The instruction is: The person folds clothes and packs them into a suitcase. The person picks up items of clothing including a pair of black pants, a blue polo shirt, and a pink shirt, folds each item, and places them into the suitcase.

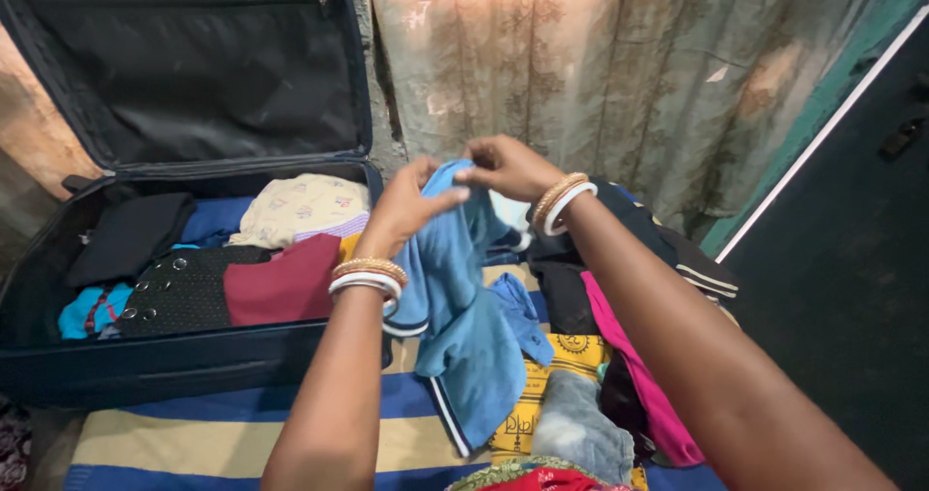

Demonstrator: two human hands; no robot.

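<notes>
Left hand [406, 206] and right hand [505, 167] each pinch the top edge of a blue shirt [464, 307] with closed fingers, beside an open suitcase [145, 365] on the bed [194, 433].

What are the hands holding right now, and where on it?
Both hands, left hand and right hand, pinch the blue shirt by its top edge, lifting it so that the rest hangs down over the striped sheet.

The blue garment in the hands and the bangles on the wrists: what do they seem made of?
Blue garment: soft matte knit, likely cotton; it drapes limply between left hand and right hand. Bangles: glossy and rigid, white and gold-coloured; possibly plastic, shell or metal.
</notes>
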